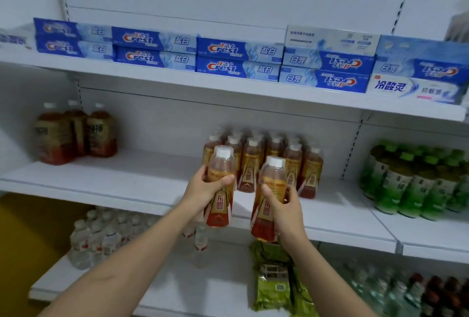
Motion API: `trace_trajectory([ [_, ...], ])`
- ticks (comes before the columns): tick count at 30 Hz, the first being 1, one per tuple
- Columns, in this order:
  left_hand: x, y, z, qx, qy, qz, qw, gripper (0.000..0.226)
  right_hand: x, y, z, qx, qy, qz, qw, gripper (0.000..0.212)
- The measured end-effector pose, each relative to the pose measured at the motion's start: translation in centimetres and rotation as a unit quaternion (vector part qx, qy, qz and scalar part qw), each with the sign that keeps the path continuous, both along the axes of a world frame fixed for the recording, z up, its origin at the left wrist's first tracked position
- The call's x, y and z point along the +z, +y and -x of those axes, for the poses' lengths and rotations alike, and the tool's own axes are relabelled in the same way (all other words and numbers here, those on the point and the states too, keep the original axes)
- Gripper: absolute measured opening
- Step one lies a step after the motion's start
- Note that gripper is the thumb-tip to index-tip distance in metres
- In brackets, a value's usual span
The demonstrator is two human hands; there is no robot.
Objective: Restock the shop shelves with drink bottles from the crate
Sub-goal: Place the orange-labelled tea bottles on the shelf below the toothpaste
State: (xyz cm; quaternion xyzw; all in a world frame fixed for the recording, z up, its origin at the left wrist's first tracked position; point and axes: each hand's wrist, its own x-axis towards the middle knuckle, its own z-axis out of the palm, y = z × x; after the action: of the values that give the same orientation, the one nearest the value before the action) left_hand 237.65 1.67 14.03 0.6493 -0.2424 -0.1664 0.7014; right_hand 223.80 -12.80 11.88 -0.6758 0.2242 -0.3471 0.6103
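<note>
My left hand (204,186) grips an amber tea bottle (220,189) with a white cap around its middle. My right hand (284,209) grips a second, matching bottle (269,189) the same way. Both bottles are upright and held in the air just in front of the middle shelf (127,179). Behind them on that shelf stands a block of several identical amber bottles (274,159). The crate is not in view.
Larger amber bottles (73,134) stand at the shelf's left, green bottles (416,182) at its right. Toothpaste boxes (238,57) fill the top shelf. The lower shelf holds water bottles (101,235), green packets (276,283) and dark bottles (431,296).
</note>
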Motion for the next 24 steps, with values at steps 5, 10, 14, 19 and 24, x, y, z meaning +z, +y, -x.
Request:
trace_trajectory([
  [5,1.0,0.7,-3.8,0.019,-0.016,-0.005,1.000,0.049,0.6,-3.0,-2.8,-0.014,0.017,0.013,1.000,0.050],
  [10,-0.2,0.9,-6.8,0.016,-0.010,-0.010,1.000,0.053,-0.5,-4.5,-4.4,-0.029,0.009,-0.016,0.999,0.054],
  [14,-1.5,0.7,-8.1,0.008,0.008,-0.011,1.000,0.046,-1.6,-5.0,-5.5,-0.041,0.018,-0.033,0.998,0.055],
  [19,-2.7,0.2,-9.2,0.035,0.023,0.031,0.999,0.047,-2.0,-5.1,-6.0,-0.045,0.044,0.027,0.998,0.055],
  [24,-3.8,-1.4,-7.9,0.037,-0.019,-0.025,0.999,0.068,-3.8,-4.8,-5.8,-0.065,0.118,0.093,0.987,0.075],
])
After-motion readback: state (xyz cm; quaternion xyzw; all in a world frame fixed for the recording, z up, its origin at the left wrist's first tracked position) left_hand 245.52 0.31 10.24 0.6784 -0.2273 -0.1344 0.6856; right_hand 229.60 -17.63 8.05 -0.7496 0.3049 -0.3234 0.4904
